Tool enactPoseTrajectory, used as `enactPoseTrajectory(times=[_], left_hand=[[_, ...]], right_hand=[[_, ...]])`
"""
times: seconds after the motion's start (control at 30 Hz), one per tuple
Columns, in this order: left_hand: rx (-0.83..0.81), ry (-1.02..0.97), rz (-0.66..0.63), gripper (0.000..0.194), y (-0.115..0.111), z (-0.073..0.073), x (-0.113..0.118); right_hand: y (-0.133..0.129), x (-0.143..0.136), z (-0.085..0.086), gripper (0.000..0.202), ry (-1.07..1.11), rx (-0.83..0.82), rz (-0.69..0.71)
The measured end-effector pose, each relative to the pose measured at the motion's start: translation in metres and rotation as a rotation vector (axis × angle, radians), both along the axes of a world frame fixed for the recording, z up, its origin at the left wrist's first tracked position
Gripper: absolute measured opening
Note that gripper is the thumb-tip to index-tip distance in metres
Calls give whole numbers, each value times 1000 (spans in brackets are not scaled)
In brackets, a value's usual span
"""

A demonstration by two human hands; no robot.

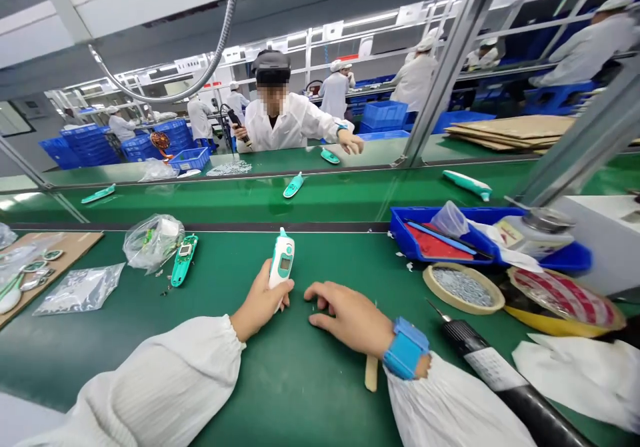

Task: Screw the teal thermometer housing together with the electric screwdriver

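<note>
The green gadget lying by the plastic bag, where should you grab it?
Grab the open green gadget around its narrow middle, from above, fingers on its two long sides. It lies flat on the mat, face up, with the plastic bag close on its left, so the right side is freer.

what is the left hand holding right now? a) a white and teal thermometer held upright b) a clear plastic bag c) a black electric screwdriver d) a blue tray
a: the left hand is wrapped around a white and teal thermometer that stands upright on the green mat, while the right hand rests palm down on the mat beside it, holding nothing that shows.
</note>
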State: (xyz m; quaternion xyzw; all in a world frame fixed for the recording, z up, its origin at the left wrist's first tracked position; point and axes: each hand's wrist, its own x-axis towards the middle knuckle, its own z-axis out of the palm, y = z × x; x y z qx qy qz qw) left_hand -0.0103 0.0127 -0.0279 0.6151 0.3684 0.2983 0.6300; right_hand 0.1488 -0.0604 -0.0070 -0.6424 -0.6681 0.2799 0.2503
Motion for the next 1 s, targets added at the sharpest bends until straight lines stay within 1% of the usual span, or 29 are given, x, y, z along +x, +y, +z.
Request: enactPoseTrajectory(times=[0.13, 0.2, 0.3, 0.4, 0.53, 0.63, 0.83, 0.93, 1.0], left_hand=[[-25, -5, 5, 38, 0, 3, 0], [-42, 6, 0, 39, -1, 3, 0], [-124, -13, -25, 40, 1, 3, 1], [-217, -76, -35, 40, 4, 1, 2], [-283, -120, -46, 40, 4, 3, 3], [-326, -130, -90, 38, 2, 6, 3], [-387, -91, -148, 34, -2, 8, 2], [-391, -85, -152, 29, -2, 8, 2], [-385, -74, -163, 27, -1, 9, 2]], right_hand=[[3, -7, -7, 14, -141, 9, 29], [6, -6, -10, 16, -166, 4, 28], [10, 0, -17, 16, -182, 19, 7], [16, 7, -26, 16, -195, 106, -36], [23, 16, -34, 18, -199, 215, -136], [25, 19, -34, 19, -216, 232, -172], [23, 20, -34, 24, -227, 231, -184], [25, 19, -34, 27, -237, 227, -198], [24, 17, -30, 28, -247, 225, -206]])
